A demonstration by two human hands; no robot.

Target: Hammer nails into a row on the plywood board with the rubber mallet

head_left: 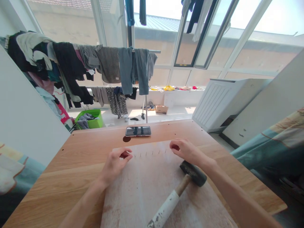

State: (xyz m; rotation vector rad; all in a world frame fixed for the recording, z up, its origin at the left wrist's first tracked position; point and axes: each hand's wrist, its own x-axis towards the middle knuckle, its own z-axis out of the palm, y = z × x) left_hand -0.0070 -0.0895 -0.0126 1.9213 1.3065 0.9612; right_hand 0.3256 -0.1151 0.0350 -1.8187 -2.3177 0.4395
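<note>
A pale wooden board (142,190) lies on the wooden table (71,164). A row of several small nails (149,153) stands near the board's far edge. My left hand (115,164) rests at the left end of the row, fingers pinched together. My right hand (186,151) is at the right end, fingertips curled in a pinch; what either pinch holds is too small to see. A rubber mallet (192,172) with a black head and a white-wrapped handle lies on the board, just under my right wrist.
A phone (138,130) lies at the table's far edge by a dark round hole (126,139). Beyond stand a clothes rack (133,69), a green basket (91,119), a cardboard box (161,109) and a white radiator-like panel (213,101). Patterned fabric (280,139) lies at right.
</note>
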